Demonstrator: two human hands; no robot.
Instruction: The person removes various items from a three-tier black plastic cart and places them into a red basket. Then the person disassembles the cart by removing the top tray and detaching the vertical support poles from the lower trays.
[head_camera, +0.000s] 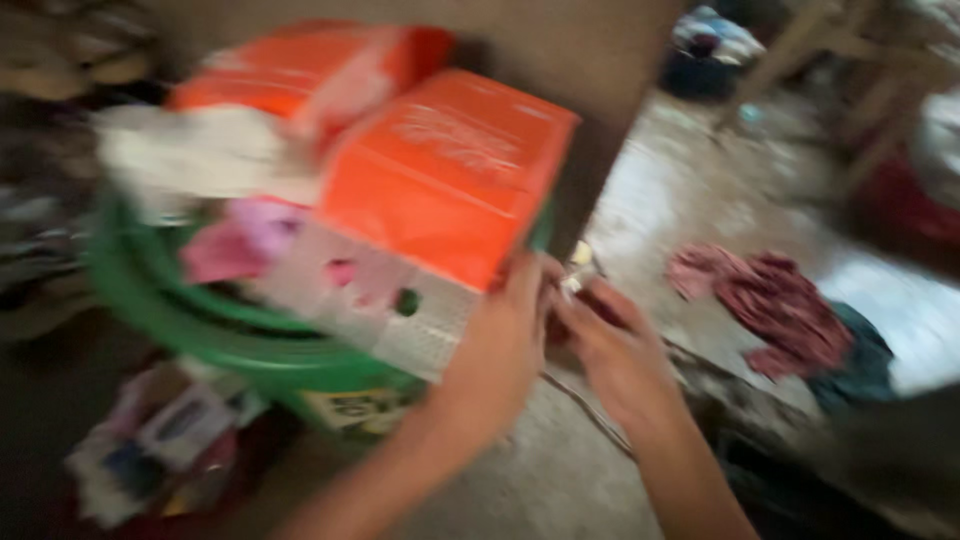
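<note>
The view through the head camera was badly smeared by motion, so I could only make out the larger shapes. My left hand (505, 345) lay against the lower right corner of an orange-topped box (445, 180), its fingers curled at the edge where the orange face met the pale, patterned side. Whether that grip was closed on the box or just pressed to it, I could not tell. My right hand (615, 350) sat just beside the left, fingertips drawn together around a small pale object (580, 262) between the two hands; the blur hid what that object was and how tight the grip on it was. A thin cord (590, 405) seemed to trail down from under the right hand across the floor.

The orange-topped box rested tilted on top of a green tub (190, 320), leaning toward me. Behind it sat a second orange package (290, 70), and beside that a white bundle (190, 150). A pink cloth (245, 240) lay in the tub below the white bundle. Below the tub lay a scatter of colourful packets (165, 440). To the right, well apart from my hands, a crumpled dark red cloth (765, 300) lay on the pale concrete floor (680, 190), touching a dark teal cloth (860, 360).
</note>
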